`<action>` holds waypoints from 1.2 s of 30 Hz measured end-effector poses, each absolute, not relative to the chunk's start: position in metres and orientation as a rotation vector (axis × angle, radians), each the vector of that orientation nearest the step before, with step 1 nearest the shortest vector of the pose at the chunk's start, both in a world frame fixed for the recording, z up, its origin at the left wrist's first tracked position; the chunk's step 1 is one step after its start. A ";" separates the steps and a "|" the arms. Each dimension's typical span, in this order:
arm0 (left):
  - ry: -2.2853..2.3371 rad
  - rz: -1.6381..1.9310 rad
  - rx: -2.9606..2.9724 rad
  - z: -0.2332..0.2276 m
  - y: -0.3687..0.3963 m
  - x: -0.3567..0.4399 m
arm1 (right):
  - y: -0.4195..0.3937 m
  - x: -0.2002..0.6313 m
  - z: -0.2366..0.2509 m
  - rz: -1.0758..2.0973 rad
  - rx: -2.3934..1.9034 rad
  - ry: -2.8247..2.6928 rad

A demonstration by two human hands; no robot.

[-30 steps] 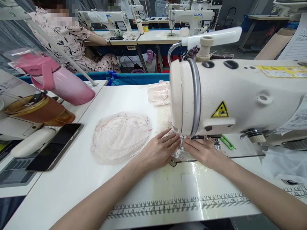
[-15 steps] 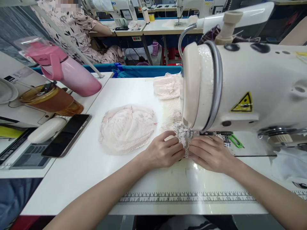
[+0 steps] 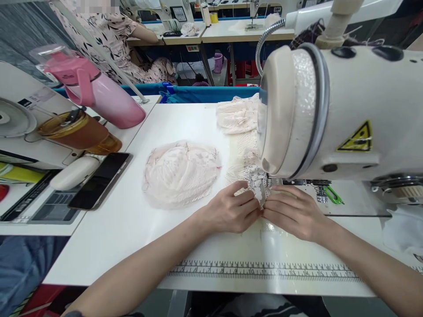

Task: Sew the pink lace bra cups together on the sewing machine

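Here's the white bench (image 3: 185, 119), filling most of the view, a printed ruler scale running along its near edge. Over its right side looms the cream sewing machine (image 3: 357, 99), its rounded head hanging above the work. Now the pale lace fabric (image 3: 246, 149) — bunched at its far end, spread out beside the machine head, its near end right there between the hands. To its left lies a sheer rounded piece (image 3: 181, 174), flat and on its own. The pink bottle (image 3: 102, 92) leans at far left, a dark phone (image 3: 101, 180) lying nearer.

And the hands! The left hand (image 3: 236, 209) has fingers curled, its grip pinching the lace's near end; the right hand (image 3: 294, 213) meets it there — fingers pressed together, grip holding the right edge, thumb hidden. Smallest of all, green snips (image 3: 333, 195) rest just beyond the right hand.
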State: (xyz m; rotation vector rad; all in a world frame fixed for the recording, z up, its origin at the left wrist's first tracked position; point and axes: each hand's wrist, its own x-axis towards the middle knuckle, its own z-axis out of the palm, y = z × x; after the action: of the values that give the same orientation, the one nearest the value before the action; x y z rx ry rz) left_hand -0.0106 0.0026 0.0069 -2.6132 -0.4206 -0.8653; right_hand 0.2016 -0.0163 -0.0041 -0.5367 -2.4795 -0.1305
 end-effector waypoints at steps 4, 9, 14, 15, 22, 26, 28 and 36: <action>-0.511 -0.747 -2.754 0.004 0.004 -0.012 | -0.015 0.203 -0.004 -0.152 -0.499 -2.448; -0.725 -0.498 -2.947 -0.006 0.007 -0.017 | -0.015 0.201 -0.005 -0.121 -0.524 -2.459; -0.750 -0.471 -2.971 -0.008 0.009 -0.019 | -0.015 0.199 -0.006 -0.125 -0.544 -2.445; -0.749 -0.477 -2.973 -0.007 0.009 -0.019 | -0.015 0.199 -0.006 -0.128 -0.546 -2.446; -0.730 -0.464 -2.978 -0.003 0.012 -0.019 | -0.017 0.202 -0.010 -0.173 -0.576 -2.473; -0.744 -0.465 -2.963 -0.004 0.012 -0.019 | -0.017 0.203 -0.010 -0.185 -0.584 -2.486; -0.758 -0.453 -2.962 -0.004 0.011 -0.019 | -0.017 0.203 -0.011 -0.179 -0.585 -2.486; -0.809 -0.437 -2.947 0.000 0.008 -0.013 | -0.019 0.207 -0.015 -0.116 -0.650 -2.527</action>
State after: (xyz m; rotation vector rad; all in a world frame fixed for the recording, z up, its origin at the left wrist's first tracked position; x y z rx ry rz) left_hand -0.0134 0.0075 0.0002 -2.9469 -0.8086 -0.4371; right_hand 0.2066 -0.0187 -0.0149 -0.6505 -2.5272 -0.1164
